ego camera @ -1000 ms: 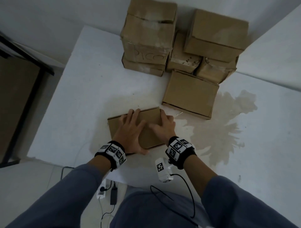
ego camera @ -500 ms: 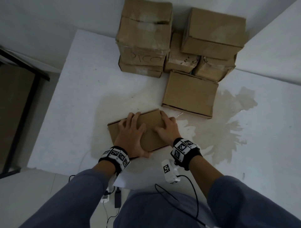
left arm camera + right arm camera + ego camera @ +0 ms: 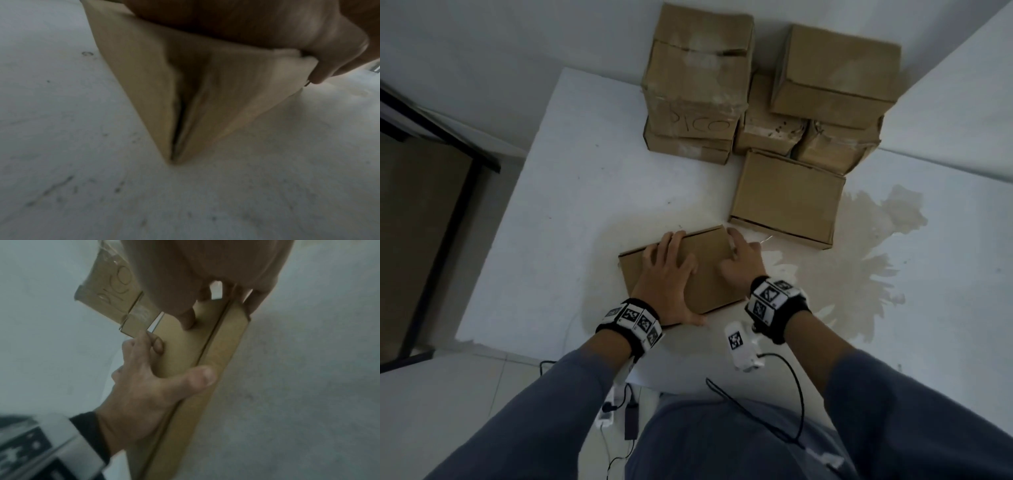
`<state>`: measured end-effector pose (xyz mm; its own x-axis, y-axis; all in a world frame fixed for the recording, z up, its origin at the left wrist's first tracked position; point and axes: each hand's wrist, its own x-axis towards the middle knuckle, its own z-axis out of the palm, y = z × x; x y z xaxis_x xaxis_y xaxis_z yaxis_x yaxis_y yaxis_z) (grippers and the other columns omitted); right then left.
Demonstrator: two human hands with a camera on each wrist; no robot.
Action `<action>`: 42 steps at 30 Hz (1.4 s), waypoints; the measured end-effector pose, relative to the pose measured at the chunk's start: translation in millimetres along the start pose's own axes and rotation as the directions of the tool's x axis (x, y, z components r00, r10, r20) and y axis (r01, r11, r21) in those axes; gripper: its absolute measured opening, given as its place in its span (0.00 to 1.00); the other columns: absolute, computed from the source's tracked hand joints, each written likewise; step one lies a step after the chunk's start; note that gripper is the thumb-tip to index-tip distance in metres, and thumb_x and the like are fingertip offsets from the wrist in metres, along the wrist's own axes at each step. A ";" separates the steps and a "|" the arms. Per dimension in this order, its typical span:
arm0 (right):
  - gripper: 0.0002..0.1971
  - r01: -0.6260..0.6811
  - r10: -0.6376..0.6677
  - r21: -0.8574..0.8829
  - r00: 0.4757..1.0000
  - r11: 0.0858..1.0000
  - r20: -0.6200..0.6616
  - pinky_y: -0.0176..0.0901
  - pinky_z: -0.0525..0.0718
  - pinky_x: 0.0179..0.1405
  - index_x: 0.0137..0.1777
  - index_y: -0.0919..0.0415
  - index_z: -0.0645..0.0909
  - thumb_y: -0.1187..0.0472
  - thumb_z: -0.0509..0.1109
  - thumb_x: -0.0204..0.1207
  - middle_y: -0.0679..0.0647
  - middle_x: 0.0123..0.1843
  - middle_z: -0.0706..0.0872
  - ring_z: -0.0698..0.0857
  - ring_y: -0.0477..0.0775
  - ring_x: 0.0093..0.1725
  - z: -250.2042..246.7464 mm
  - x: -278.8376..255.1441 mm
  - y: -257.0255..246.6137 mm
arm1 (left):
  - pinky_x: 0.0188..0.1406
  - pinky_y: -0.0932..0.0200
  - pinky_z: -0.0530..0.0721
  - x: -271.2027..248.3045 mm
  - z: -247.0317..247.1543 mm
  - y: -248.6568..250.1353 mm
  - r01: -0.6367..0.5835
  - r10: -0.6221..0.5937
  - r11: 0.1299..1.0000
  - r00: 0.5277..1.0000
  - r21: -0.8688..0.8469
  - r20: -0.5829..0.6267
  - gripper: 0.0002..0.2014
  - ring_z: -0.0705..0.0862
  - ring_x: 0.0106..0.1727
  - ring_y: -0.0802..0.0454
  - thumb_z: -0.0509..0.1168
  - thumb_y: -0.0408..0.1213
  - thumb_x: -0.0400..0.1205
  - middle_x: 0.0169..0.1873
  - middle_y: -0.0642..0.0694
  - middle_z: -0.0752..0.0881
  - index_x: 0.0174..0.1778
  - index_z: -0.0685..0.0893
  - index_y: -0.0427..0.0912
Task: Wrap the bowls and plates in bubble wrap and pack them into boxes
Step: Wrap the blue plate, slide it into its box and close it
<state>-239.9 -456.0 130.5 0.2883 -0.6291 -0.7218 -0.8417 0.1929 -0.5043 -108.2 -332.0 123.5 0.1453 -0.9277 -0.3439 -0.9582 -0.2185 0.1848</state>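
A small closed cardboard box (image 3: 705,281) lies on the white table (image 3: 551,222) near its front edge. My left hand (image 3: 667,274) lies over the lid, fingers reaching the far edge and thumb down the near side. My right hand (image 3: 741,265) holds the box's right end, fingers hooked over it and thumb on the lid. The right wrist view shows the left hand (image 3: 139,386) gripping the box (image 3: 218,353) across lid and front wall. In the left wrist view a corner of the box (image 3: 144,81) sits under my palm (image 3: 246,21). No bowls, plates or bubble wrap are in view.
Several closed cardboard boxes are stacked at the back of the table (image 3: 698,78) (image 3: 835,75), and one lies flat just beyond my hands (image 3: 787,198). A brownish stain (image 3: 859,267) marks the table to the right. A dark-framed table (image 3: 431,137) stands left. Cables (image 3: 619,411) lie on the floor.
Both hands stay on the small box in much the same hold. The view has shifted slightly, and the box has hardly moved on the table.
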 end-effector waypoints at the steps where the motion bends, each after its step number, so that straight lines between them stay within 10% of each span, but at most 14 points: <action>1: 0.36 0.012 -0.012 -0.012 1.000 1.000 0.016 0.50 0.76 0.67 0.83 0.42 0.60 0.60 0.64 0.75 0.59 0.73 0.63 0.73 0.67 0.68 -2.1 4.1 -6.7 | 0.76 0.24 0.49 -2.5 -0.4 -4.4 -0.019 0.019 1.000 1.000 0.017 0.009 0.53 0.49 0.84 0.32 0.62 0.85 0.44 0.84 0.35 0.50 0.59 0.69 0.53; 15: 0.38 0.028 -0.020 -0.146 0.998 0.989 0.057 0.62 0.75 0.71 0.85 0.43 0.54 0.51 0.66 0.77 0.61 0.75 0.63 0.69 0.70 0.72 4.2 21.3 -16.9 | 0.71 0.24 0.55 -0.7 -0.4 -8.8 -0.028 0.022 0.998 0.995 0.058 0.098 0.49 0.55 0.79 0.32 0.69 0.74 0.44 0.82 0.37 0.49 0.59 0.66 0.56; 21: 0.35 0.060 -0.054 -0.085 0.996 0.995 0.073 0.57 0.79 0.67 0.83 0.41 0.60 0.53 0.68 0.76 0.60 0.71 0.66 0.74 0.69 0.68 -3.9 16.3 -12.6 | 0.74 0.19 0.45 -3.8 -3.6 0.5 0.014 -0.021 0.998 0.995 0.067 0.101 0.49 0.42 0.83 0.31 0.71 0.74 0.44 0.83 0.37 0.39 0.58 0.65 0.55; 25: 0.33 0.147 -0.140 -0.068 0.986 0.987 0.092 0.50 0.80 0.64 0.82 0.48 0.65 0.58 0.69 0.77 0.59 0.70 0.70 0.77 0.64 0.67 -11.5 2.6 -4.0 | 0.73 0.22 0.53 -6.1 -13.6 5.9 0.026 -0.037 0.995 0.993 0.101 0.112 0.48 0.51 0.82 0.31 0.73 0.73 0.45 0.82 0.36 0.46 0.57 0.64 0.55; 30: 0.11 0.261 -0.249 0.195 0.965 0.945 -0.086 0.35 0.78 0.45 0.59 0.52 0.86 0.53 0.71 0.79 0.50 0.50 0.87 0.86 0.51 0.51 -44.6 -18.4 23.4 | 0.75 0.27 0.57 -5.5 -28.8 8.7 0.015 -0.018 0.999 0.997 0.038 0.081 0.44 0.54 0.81 0.34 0.69 0.75 0.46 0.83 0.39 0.48 0.53 0.64 0.59; 36: 0.08 0.252 -0.158 0.411 0.955 0.876 -0.250 0.52 0.86 0.50 0.51 0.54 0.86 0.52 0.75 0.76 0.54 0.46 0.89 0.88 0.56 0.48 -88.6 -25.4 49.0 | 0.73 0.37 0.63 16.8 -67.6 25.1 -0.123 0.117 0.989 0.991 0.081 0.072 0.44 0.63 0.74 0.38 0.70 0.76 0.44 0.78 0.40 0.56 0.51 0.64 0.59; 42: 0.17 0.106 -0.128 0.551 0.992 0.827 0.001 0.52 0.86 0.54 0.59 0.53 0.84 0.46 0.76 0.75 0.55 0.56 0.88 0.87 0.56 0.54 -96.2 -28.0 44.8 | 0.69 0.40 0.67 21.2 -115.5 29.5 -0.268 0.262 0.959 0.963 0.095 0.066 0.43 0.65 0.71 0.41 0.70 0.76 0.45 0.75 0.44 0.59 0.49 0.63 0.58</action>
<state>-329.6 -502.2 173.7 0.3942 -0.6478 -0.6519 -0.4141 0.5080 -0.7553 -104.9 -393.1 228.0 -0.1275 -0.9305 -0.3433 -0.9811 0.0674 0.1815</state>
